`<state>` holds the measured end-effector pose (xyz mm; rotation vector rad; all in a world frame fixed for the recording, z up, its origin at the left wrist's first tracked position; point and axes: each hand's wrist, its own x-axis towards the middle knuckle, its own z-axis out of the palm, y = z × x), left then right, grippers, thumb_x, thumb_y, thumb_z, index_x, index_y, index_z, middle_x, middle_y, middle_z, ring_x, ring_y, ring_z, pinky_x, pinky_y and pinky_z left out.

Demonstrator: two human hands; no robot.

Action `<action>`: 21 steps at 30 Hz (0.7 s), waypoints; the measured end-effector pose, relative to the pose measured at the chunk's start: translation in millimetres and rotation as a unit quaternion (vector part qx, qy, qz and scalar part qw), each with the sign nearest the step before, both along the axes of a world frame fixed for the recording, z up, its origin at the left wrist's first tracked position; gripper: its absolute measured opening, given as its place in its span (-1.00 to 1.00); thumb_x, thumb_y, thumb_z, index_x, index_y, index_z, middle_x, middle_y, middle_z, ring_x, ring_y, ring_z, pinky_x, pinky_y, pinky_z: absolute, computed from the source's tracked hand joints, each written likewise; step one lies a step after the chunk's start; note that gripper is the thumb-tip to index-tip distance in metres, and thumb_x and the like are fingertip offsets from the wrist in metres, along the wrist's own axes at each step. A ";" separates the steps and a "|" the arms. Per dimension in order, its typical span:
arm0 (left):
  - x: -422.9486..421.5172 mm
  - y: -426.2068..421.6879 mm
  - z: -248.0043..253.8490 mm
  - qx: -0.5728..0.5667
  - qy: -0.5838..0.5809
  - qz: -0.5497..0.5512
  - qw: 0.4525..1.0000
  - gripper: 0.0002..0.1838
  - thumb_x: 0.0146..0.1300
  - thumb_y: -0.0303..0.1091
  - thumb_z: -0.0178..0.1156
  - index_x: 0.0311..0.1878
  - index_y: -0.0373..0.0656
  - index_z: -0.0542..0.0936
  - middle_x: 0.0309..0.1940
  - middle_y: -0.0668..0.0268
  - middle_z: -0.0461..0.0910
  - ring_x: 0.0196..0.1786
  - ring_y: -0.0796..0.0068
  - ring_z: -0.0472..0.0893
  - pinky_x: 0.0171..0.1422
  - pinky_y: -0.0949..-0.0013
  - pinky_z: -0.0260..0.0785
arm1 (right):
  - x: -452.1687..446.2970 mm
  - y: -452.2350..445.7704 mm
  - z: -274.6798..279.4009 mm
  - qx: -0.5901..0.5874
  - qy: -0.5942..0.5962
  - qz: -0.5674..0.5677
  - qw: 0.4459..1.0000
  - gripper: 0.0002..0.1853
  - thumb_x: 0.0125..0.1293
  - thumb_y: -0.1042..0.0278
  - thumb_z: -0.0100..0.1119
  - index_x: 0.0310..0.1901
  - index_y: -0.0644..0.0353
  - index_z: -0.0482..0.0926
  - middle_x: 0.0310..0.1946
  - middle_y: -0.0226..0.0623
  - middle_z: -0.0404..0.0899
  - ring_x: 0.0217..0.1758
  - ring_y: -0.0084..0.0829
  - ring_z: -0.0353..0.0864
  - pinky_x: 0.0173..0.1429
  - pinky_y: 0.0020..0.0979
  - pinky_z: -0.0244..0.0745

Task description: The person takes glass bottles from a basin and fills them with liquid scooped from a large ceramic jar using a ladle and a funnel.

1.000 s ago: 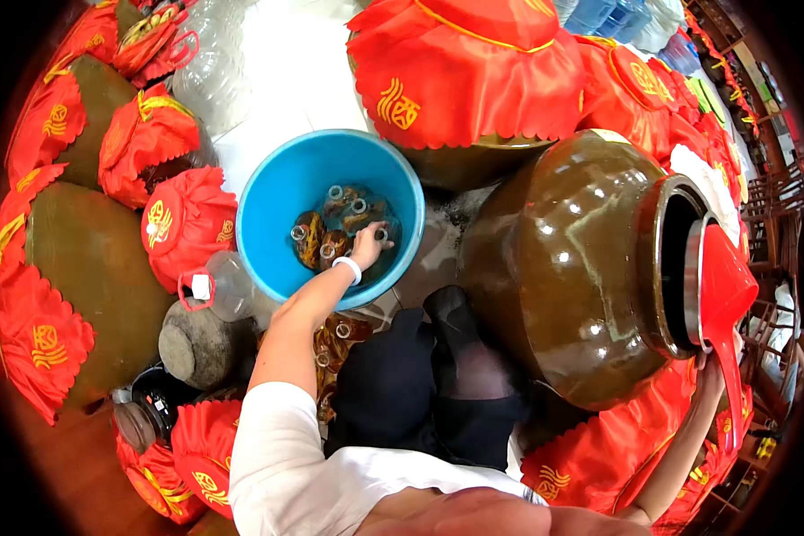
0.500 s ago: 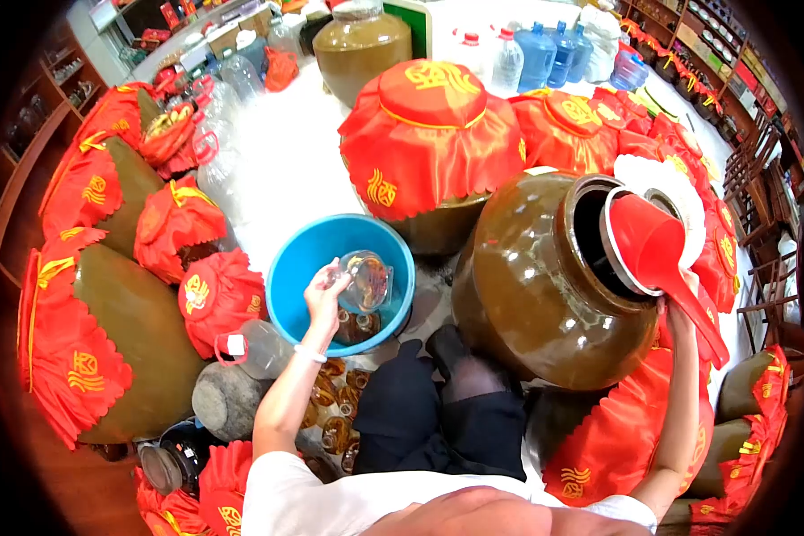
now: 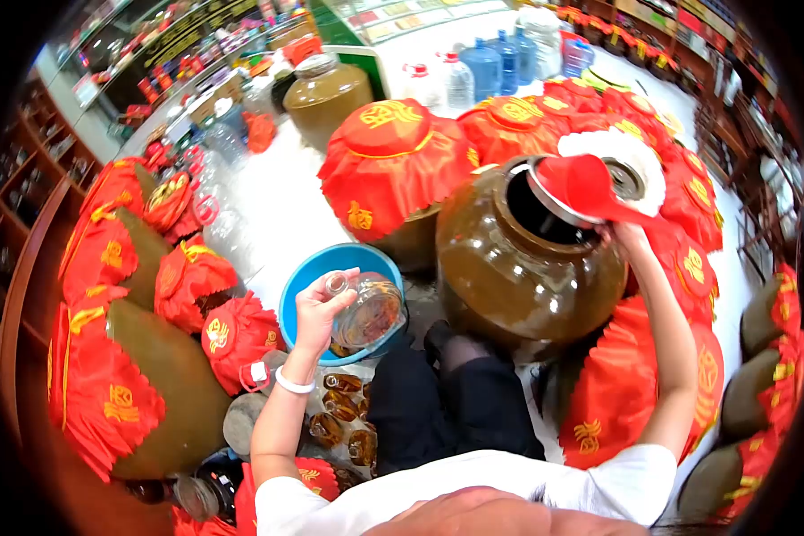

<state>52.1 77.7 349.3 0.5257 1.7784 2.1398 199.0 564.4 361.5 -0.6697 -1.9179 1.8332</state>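
nearest were the white shirt (image 3: 482, 487) and dark trousers (image 3: 456, 406) of the person. left of the trousers, small bottles (image 3: 326, 430) of amber colour were grouped on the floor. the left hand (image 3: 317, 308), a white band (image 3: 295, 384) on its wrist, had its fingers closed narrowly round the neck of a clear glass bottle (image 3: 369, 314), just by the mouth. that bottle was tilted, mouth to the left and body to the right, above a blue tub (image 3: 330, 261).

to the right stood a big glazed brown jar (image 3: 509, 277), uncovered. across its mouth was a red scoop (image 3: 572, 186) with a metal rim. the right hand (image 3: 625, 237) was at the jar's lip, close under the scoop; its fingers were partly hidden, and i could not tell how far open they were or which they gripped.

beyond the tub sat a red-clothed jar (image 3: 393, 170), then a paler brown jar (image 3: 328, 100), with blue water jugs (image 3: 482, 70) farther off.
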 end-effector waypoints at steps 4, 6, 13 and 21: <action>10.0 36.0 23.2 -0.071 0.095 -0.073 0.990 -0.65 0.07 -0.57 0.29 -0.01 -0.34 0.57 -0.11 0.31 0.61 -0.11 0.62 0.55 0.02 0.52 0.40 | -6.3 -6.5 34.2 -0.005 0.023 -0.015 1.000 -0.60 0.39 0.21 -0.19 -0.39 0.33 0.57 -0.69 -0.22 0.52 -0.85 -0.55 0.31 -0.76 -0.51 0.24; 14.9 53.6 33.8 -0.090 0.112 -0.089 0.986 -0.67 0.07 -0.55 0.31 -0.05 -0.34 0.58 -0.15 0.32 0.62 -0.14 0.65 0.54 0.01 0.53 0.39 | -7.9 -9.9 55.8 -0.001 0.016 -0.023 1.000 -0.62 0.38 0.24 -0.20 -0.39 0.32 0.56 -0.68 -0.21 0.53 -0.84 -0.56 0.32 -0.77 -0.52 0.25; 25.5 120.6 68.9 -0.065 0.098 -0.197 0.973 -0.72 0.09 -0.52 0.29 -0.09 -0.33 0.59 -0.19 0.32 0.63 -0.19 0.65 0.55 -0.03 0.52 0.40 | -15.4 -6.8 117.3 0.049 0.011 -0.027 0.998 -0.66 0.39 0.18 -0.16 -0.37 0.25 0.50 -0.69 -0.23 0.49 -0.88 -0.61 0.27 -0.79 -0.54 0.23; 27.8 172.4 90.0 -0.087 0.161 -0.185 0.966 -0.79 0.04 -0.42 0.33 -0.25 -0.31 0.64 -0.46 0.37 0.65 -0.39 0.68 0.56 -0.25 0.54 0.41 | -9.3 -48.2 200.6 0.054 0.021 0.063 0.996 -0.67 0.39 0.20 -0.17 -0.32 0.30 0.47 -0.68 -0.23 0.47 -0.86 -0.63 0.24 -0.74 -0.51 0.33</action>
